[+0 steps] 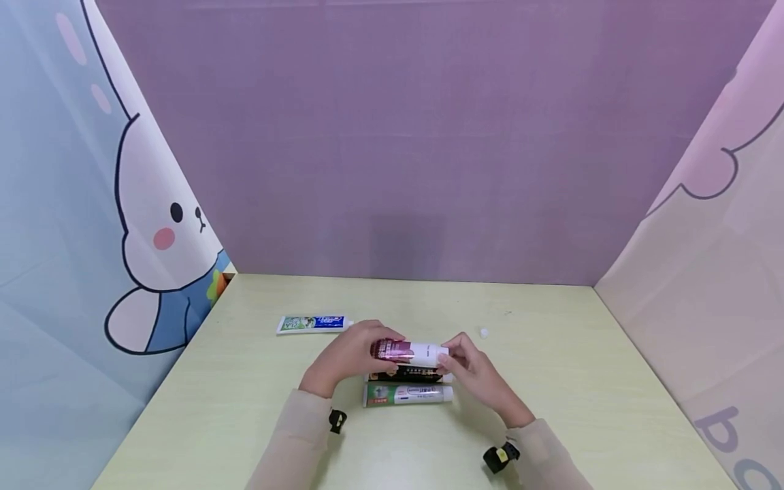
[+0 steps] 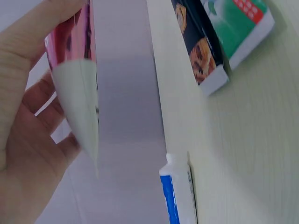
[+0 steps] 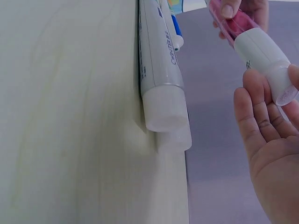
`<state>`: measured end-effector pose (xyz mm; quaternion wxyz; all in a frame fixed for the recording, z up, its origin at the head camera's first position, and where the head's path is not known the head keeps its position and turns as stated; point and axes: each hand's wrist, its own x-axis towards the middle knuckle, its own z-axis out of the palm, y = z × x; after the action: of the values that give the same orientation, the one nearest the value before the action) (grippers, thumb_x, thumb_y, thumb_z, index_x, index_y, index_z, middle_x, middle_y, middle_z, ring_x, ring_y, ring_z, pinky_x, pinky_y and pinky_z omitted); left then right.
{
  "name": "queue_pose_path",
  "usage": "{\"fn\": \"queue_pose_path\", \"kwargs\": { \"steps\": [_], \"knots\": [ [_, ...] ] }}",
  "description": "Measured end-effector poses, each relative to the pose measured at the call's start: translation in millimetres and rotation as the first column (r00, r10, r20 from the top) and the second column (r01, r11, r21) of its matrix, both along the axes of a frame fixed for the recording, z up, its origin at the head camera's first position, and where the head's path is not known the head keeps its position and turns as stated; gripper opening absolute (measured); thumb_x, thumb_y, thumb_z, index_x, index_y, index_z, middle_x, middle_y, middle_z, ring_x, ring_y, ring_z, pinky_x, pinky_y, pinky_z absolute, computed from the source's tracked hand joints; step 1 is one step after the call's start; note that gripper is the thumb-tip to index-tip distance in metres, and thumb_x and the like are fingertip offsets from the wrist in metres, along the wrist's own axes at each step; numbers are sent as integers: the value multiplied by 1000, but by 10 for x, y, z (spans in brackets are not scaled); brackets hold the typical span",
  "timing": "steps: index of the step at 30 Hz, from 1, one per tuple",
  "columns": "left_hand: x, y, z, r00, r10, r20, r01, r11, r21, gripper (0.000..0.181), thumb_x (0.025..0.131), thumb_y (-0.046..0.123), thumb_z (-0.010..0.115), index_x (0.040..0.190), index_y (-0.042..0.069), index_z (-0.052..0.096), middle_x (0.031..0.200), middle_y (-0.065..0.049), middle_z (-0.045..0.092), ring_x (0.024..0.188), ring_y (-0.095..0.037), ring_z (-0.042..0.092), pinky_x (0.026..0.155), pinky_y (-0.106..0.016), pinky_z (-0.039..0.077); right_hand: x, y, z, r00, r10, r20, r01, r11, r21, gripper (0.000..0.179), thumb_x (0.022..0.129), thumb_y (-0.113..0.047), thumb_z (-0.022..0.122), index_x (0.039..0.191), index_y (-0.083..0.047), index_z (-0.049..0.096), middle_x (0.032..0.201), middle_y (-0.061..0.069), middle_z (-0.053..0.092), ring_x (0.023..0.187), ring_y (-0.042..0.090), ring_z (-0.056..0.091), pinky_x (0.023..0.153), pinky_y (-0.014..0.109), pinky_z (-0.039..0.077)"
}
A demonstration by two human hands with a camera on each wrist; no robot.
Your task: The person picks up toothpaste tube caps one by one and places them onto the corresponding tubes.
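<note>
Held above the table is a pink and white toothpaste tube (image 1: 412, 352), lying sideways with its cap to the right. My left hand (image 1: 358, 350) grips its pink body between thumb and fingers. At the other end my right hand (image 1: 474, 367) pinches the white cap (image 3: 281, 84), which sits on the tube. Below the held tube, a black toothpaste tube (image 1: 412, 373) lies on the table, partly covered in the head view. Nearer to me lies a green and white toothpaste tube (image 1: 409, 395), its cap also pointing right.
A blue and green toothpaste tube (image 1: 314, 324) without a cap lies behind my left hand. One small white cap (image 1: 484, 333) sits on the table (image 1: 582, 381) behind my right hand. A purple cloth wall (image 1: 404, 136) rises at the table's back edge.
</note>
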<state>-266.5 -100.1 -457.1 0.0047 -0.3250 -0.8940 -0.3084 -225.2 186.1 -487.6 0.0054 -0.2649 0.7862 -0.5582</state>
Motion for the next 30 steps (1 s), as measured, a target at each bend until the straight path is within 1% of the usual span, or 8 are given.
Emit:
{"fn": "queue_pose_path", "kwargs": {
  "steps": [3,5,8,11,16,21,24,30],
  "knots": [
    [-3,-64,-1,1000,14,-3,-14,1000,-1,50,77,36,88,124,27,72,114,10,66,99,-9,58,86,-32,53,-9,17,15,1000,17,-5,-17,1000,-12,18,105,-9,51,118,2,46,105,19,65,91,42,68,83,50,56],
    [-8,-119,-17,1000,27,-12,-27,1000,-3,51,77,38,88,124,26,71,115,10,66,101,-9,58,87,-32,52,-13,32,22,1000,12,-9,-12,1000,-7,17,105,-10,51,117,1,46,106,19,65,91,38,68,83,48,56],
    [-5,-228,-44,998,52,-27,-52,999,-7,52,77,39,88,125,26,71,117,11,65,106,-9,58,92,-34,50,-13,52,30,1000,-12,-20,12,1000,10,17,105,-11,52,117,0,47,106,17,65,89,31,69,83,44,57],
    [1,-349,-68,997,75,-25,-75,997,13,53,76,36,88,125,25,71,118,10,64,110,-11,58,97,-37,49,-14,76,41,999,-34,-8,34,999,17,17,105,-13,52,116,-1,47,105,16,65,89,30,69,83,39,57],
    [-8,-495,-103,996,87,-13,-86,996,33,56,75,29,90,127,22,70,121,8,64,117,-18,56,102,-41,45,-9,121,59,998,-61,23,60,998,20,18,105,-14,53,117,-2,48,104,16,64,89,29,69,85,34,57],
    [-23,-548,-150,998,63,6,-63,997,47,57,76,23,89,129,19,68,122,4,65,109,-20,60,95,-42,50,1,156,35,997,-70,39,69,998,6,17,105,-10,53,117,0,48,102,17,64,87,27,69,84,33,57],
    [-27,-550,-162,998,59,5,-59,997,54,57,76,23,89,129,16,68,119,4,66,105,-19,60,91,-41,51,2,159,18,995,-76,62,76,997,2,19,105,-12,53,119,1,48,102,17,64,88,28,68,83,32,57],
    [-62,-529,-206,995,90,-47,-88,995,50,59,76,27,89,130,16,68,111,7,66,103,-17,59,90,-40,52,-30,145,-12,980,-131,151,135,991,-18,27,104,-19,56,123,0,50,100,17,64,92,33,66,84,33,57]
  ]
}}
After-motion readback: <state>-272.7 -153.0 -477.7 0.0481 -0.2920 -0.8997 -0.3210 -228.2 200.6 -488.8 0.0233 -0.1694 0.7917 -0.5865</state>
